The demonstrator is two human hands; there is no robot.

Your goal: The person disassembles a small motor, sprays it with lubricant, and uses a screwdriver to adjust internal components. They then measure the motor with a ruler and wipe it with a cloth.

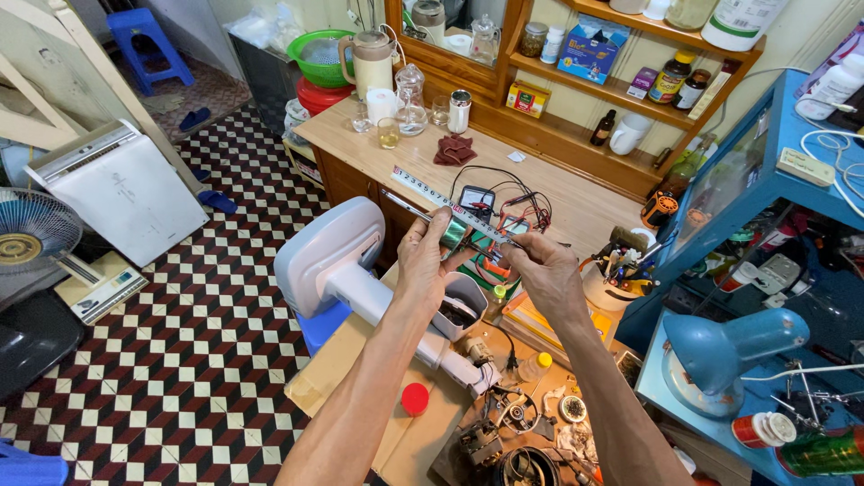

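Note:
My left hand point(425, 259) is raised over the workbench and grips a small spool of green wire point(454, 234) between thumb and fingers. A long pale ruler point(441, 200) with printed marks lies slantwise across the spool's top, and its far end points up-left. My right hand point(545, 270) pinches the ruler's near end with its fingertips, right beside the spool. Whether a wire runs between the two hands is too fine to tell.
Below the hands lie a white-grey handheld appliance point(346, 270), a red cap point(415, 399) and small motor parts point(504, 432). A multimeter point(475, 200) with red and black leads sits on the wooden desk point(549, 184). A blue lamp point(729, 346) stands at the right, a tool cup point(614, 281) nearby.

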